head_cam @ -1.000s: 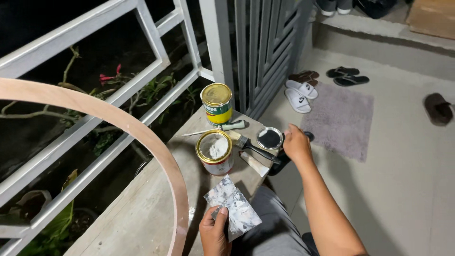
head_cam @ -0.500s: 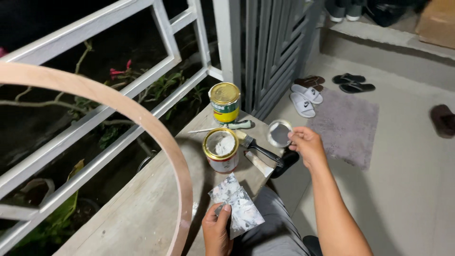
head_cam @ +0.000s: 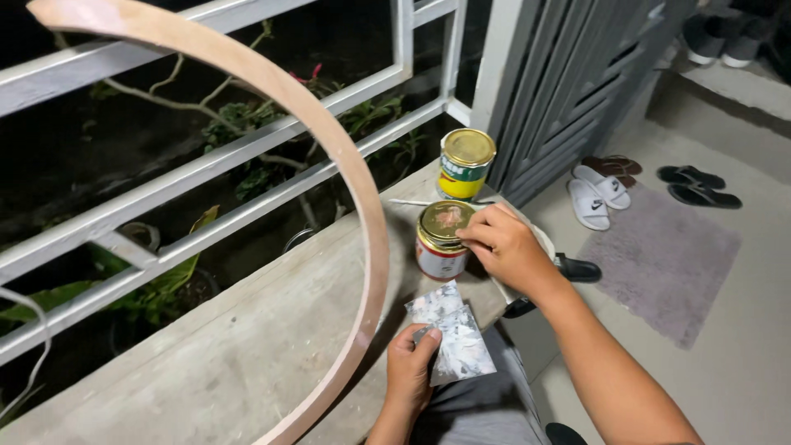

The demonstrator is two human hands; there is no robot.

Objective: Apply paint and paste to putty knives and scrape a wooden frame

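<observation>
Fingers of the right hand press a lid onto the near can on the counter; left hand pinches a paint-smeared sheet. Sealing step seemingly; firm, even pressure next.

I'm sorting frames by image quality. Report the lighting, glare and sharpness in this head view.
Head view: artificial light at night, black beyond the railing; soft shadow under the curved wooden hoop on the ledge; gold lids of the near can and far can shine mildly; right hand and left hand sharp, no visible blur.
</observation>
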